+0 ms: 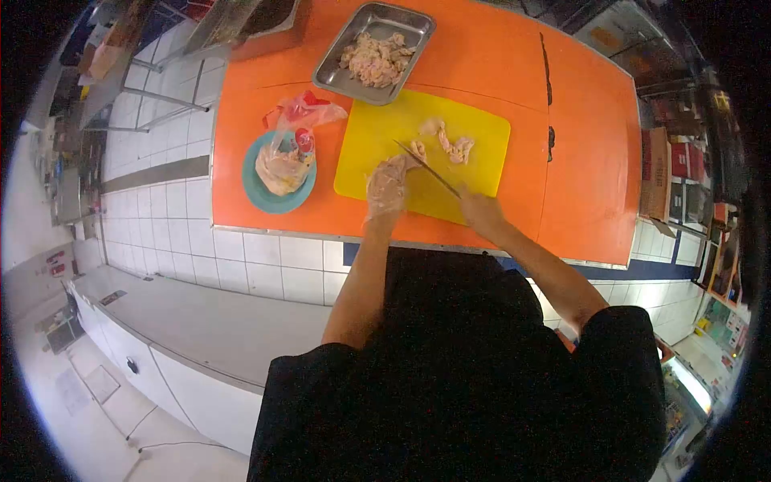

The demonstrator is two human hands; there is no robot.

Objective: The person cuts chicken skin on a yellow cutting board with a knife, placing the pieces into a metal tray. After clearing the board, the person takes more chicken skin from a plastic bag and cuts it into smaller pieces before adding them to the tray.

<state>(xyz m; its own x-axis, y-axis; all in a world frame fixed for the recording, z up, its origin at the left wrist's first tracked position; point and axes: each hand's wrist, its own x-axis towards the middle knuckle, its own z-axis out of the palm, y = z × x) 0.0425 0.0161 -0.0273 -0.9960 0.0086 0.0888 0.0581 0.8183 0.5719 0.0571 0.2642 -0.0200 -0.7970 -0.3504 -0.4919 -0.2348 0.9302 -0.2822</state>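
My left hand [387, 189], in a clear plastic glove, presses a piece of raw chicken [418, 151] on the yellow cutting board [365, 132]. My right hand [482, 214] grips a knife [434, 173] by its handle. The blade points up and left across the board, its tip by the chicken near my left fingers. More pale strips of chicken skin or meat [458, 150] lie just beyond the blade. The handle is hidden inside my right fist.
Left of the board, a teal bowl [255, 193] holds raw chicken [281, 170] beside a clear-and-red plastic bag [309, 114]. A metal tray [328, 71] of chopped chicken [376, 60] stands at the board's far edge. Everything sits on an orange table [590, 161]; a white cabinet [193, 329] is behind left.
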